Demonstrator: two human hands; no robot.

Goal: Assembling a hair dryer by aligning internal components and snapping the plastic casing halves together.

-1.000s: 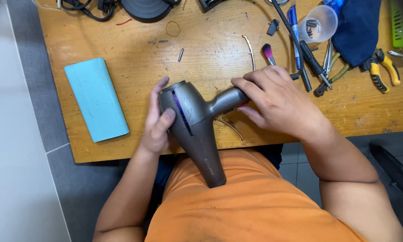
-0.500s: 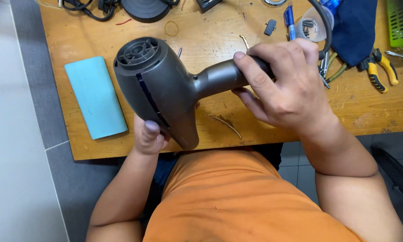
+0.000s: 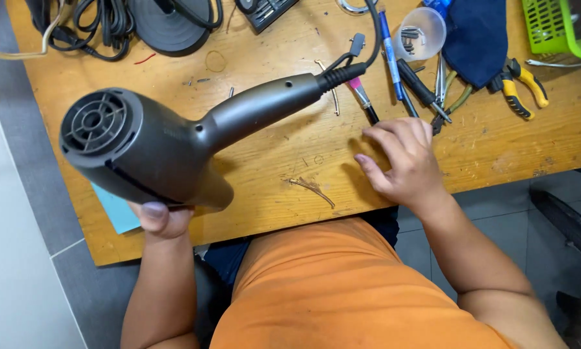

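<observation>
Head view shows the left hand [image 3: 158, 218] gripping a grey hair dryer [image 3: 148, 145] from beneath its barrel, lifted over the near left edge of the wooden table [image 3: 271, 174]. Its handle points toward the far right corner, cord [image 3: 361, 45] trailing there. The right hand [image 3: 403, 158] lies spread and flat on the table, holding nothing, near a small brush [image 3: 363, 100]. Supported only from below, the dryer could tip, or its cord might snag and drag the tools.

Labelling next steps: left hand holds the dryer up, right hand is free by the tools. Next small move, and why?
Probably the right hand reaches for the black-handled screwdriver just beyond its fingertips: the left hand alone holds the grey plastic hair dryer up, rear grille showing.
</observation>
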